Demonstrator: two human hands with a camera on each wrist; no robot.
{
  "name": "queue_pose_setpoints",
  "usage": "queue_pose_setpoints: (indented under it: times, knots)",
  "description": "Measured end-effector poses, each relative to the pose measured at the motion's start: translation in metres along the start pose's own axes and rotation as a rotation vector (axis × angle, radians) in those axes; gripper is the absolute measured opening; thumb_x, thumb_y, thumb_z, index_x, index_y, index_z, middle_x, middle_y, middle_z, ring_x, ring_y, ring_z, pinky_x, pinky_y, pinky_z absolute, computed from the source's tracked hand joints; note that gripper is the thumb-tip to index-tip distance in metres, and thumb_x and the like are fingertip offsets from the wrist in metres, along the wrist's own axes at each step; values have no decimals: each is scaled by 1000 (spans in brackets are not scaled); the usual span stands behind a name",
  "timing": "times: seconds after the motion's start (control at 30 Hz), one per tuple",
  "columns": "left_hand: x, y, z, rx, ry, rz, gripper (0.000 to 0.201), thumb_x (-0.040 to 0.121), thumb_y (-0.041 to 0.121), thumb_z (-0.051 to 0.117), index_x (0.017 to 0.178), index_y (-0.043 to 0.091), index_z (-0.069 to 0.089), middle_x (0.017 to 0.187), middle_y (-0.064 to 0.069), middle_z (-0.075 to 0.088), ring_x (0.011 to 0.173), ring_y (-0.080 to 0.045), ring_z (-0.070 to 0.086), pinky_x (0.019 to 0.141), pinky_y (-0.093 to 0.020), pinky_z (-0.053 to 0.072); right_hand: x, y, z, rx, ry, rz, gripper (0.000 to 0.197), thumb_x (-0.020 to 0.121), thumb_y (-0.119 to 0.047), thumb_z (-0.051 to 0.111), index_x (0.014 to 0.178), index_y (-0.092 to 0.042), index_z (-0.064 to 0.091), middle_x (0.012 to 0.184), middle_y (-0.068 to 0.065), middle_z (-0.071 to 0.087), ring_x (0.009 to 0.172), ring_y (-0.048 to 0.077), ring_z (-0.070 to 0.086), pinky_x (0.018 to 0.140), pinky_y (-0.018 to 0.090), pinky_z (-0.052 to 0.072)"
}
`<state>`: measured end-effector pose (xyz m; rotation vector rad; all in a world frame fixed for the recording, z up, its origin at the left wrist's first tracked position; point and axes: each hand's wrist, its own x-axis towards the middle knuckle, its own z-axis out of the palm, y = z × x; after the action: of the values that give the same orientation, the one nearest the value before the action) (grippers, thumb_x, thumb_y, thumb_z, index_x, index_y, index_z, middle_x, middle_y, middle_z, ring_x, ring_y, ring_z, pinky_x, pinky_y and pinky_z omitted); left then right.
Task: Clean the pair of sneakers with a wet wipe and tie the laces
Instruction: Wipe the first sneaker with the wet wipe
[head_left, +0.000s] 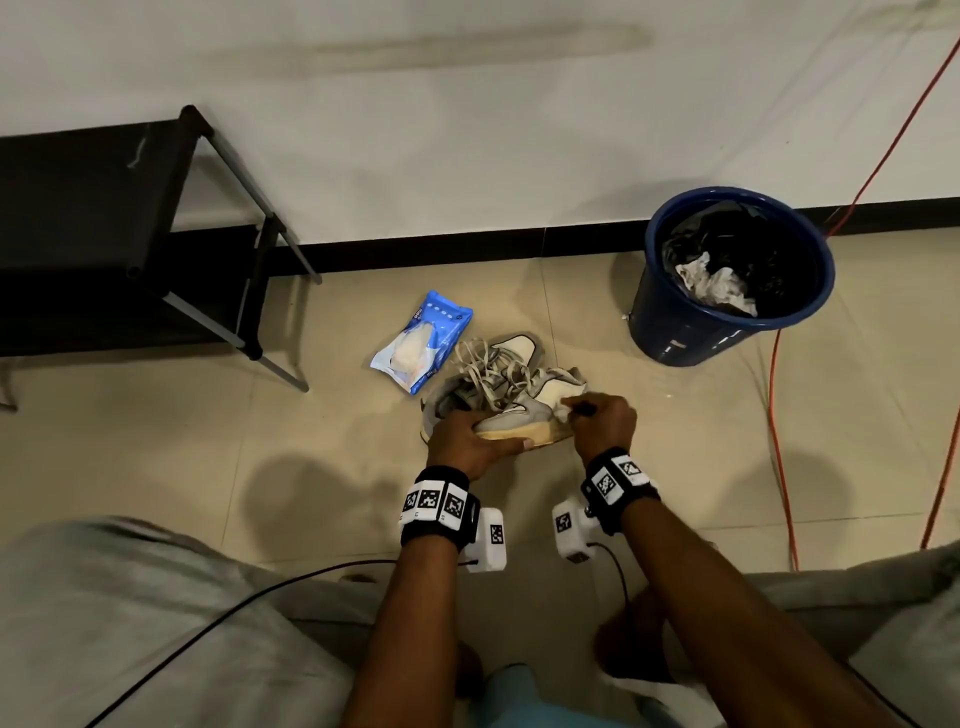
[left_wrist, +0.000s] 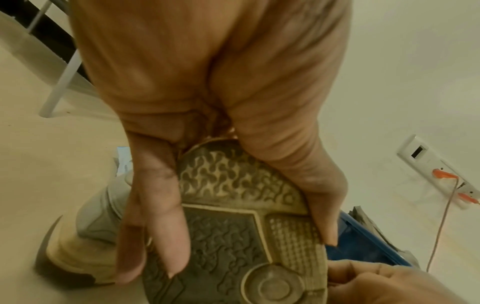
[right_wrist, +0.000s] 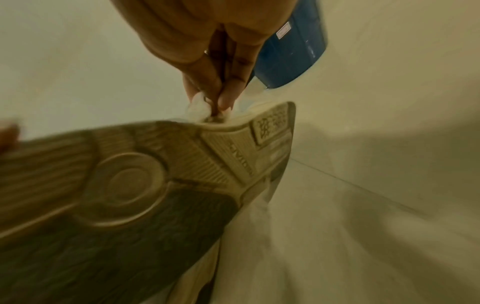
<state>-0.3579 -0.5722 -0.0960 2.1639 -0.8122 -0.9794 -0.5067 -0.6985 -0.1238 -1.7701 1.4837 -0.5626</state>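
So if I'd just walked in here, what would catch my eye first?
Probably the two hands low in the middle of the floor: the left hand holds a worn grey sneaker tipped on its side, while the right hand rubs a white wipe along the edge of its sole. Next, the blue bucket to the right with crumpled wipes inside, and the blue wipe packet left of the shoes.

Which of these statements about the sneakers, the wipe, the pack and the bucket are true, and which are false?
1. The left hand grips a sneaker by its sole. True.
2. The right hand is empty. False: it pinches a wipe against the sneaker near the toe.
3. The laces are tied. False: they lie loose and tangled.
4. The bucket holds crumpled white material. True.
5. The wipe pack lies inside the bucket. False: it lies on the floor beside the sneakers.
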Motion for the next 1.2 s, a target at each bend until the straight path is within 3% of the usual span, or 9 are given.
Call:
queue_pose_setpoints:
  times: [0.1, 0.23, 0.37, 0.5, 0.63, 0.8, 0.97, 1.13, 1.2]
  knots:
    - [-4, 7, 3, 44, 15, 21, 62, 60, 49, 90, 113, 21, 74, 101, 9, 69, 87, -3, 59, 63, -2, 37, 5, -2, 2, -25, 23, -57, 22, 74, -4, 72, 92, -15, 78, 92, 8, 74, 87, 24, 68, 82, 32, 54]
    - [-5, 8, 5, 46, 8, 26, 66, 55, 50, 92, 113, 23, 74, 104, 4, 74, 96, -10, 68, 72, -15, 43, -9, -12, 12, -85, -77, -290, 23, 76, -2, 70, 93, -15, 77, 93, 3, 70, 84, 16, 63, 79, 27, 50]
    - [-8, 7, 8, 33, 26, 35, 72, 53, 51, 92, 116, 22, 73, 109, 4, 73, 100, -10, 67, 78, -17, 46, 29, -11, 5, -183, -57, -186, 20, 76, -1, 68, 92, -9, 77, 92, 15, 71, 86, 34, 66, 81, 38, 53]
    - [-9, 8, 9, 46, 21, 22, 66, 53, 46, 94, 111, 21, 74, 103, 0, 75, 94, -14, 69, 73, -18, 46, 10, -31, 12, -333, -230, -466, 16, 75, -4, 65, 84, -10, 77, 79, 13, 68, 72, 32, 62, 69, 33, 45]
    - [-10, 9, 10, 23, 31, 31, 72, 54, 45, 94, 117, 18, 72, 113, -2, 72, 103, -16, 67, 79, -18, 45, 53, -16, -7, -313, -95, -202, 22, 77, -2, 62, 92, -10, 76, 95, 13, 72, 90, 33, 65, 83, 36, 52]
    - [-6, 8, 10, 10, 22, 25, 70, 56, 45, 93, 117, 20, 71, 112, -2, 73, 100, -15, 67, 77, -18, 44, 5, -9, -2, -235, -127, -350, 16, 72, -3, 73, 84, -13, 70, 88, 7, 67, 74, 23, 62, 68, 32, 52]
    - [-8, 9, 10, 5, 19, 45, 72, 55, 46, 93, 118, 19, 71, 114, -1, 72, 103, -15, 66, 80, -18, 46, 48, 2, -6, -255, -50, -174, 20, 77, -2, 64, 92, -10, 74, 94, 12, 70, 87, 32, 64, 78, 32, 49]
    - [-7, 5, 8, 39, 15, 32, 72, 55, 48, 93, 117, 17, 71, 111, -2, 72, 100, -17, 66, 75, -19, 43, 21, -7, 2, -275, -181, -392, 15, 77, -6, 69, 90, -10, 74, 92, 11, 68, 85, 27, 62, 77, 35, 51]
    - [-8, 5, 9, 20, 10, 32, 73, 56, 48, 93, 118, 18, 71, 113, 0, 71, 102, -15, 66, 76, -18, 43, 43, 5, -10, -239, -67, -197, 18, 77, -2, 67, 91, -8, 75, 95, 14, 71, 88, 32, 64, 81, 35, 51]
